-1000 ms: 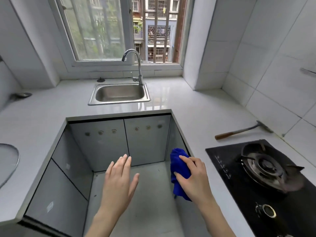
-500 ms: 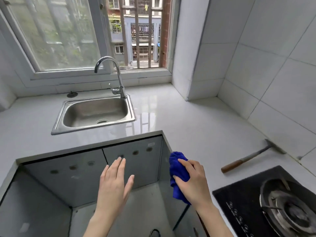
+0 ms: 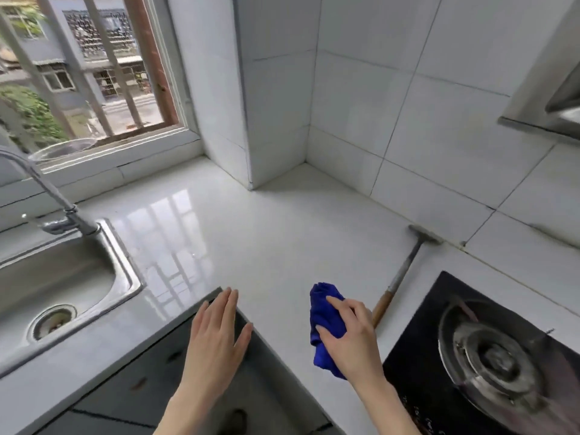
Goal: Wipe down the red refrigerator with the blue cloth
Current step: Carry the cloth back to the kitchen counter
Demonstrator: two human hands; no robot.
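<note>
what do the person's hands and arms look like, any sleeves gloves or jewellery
Both the left hand and the right hand are bare: no gloves, and no rings, watch or bracelet on the parts in view. The forearms are uncovered down to the picture's bottom edge, so no sleeve shows. Fingers are slim with short nails; any polish is too blurred to tell.

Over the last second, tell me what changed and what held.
The view swung right: the sink slid to the left edge, the hammer and stove came closer. Nothing was grasped or released. The right hand still grips the blue cloth; the left hand stays open and flat.
</note>
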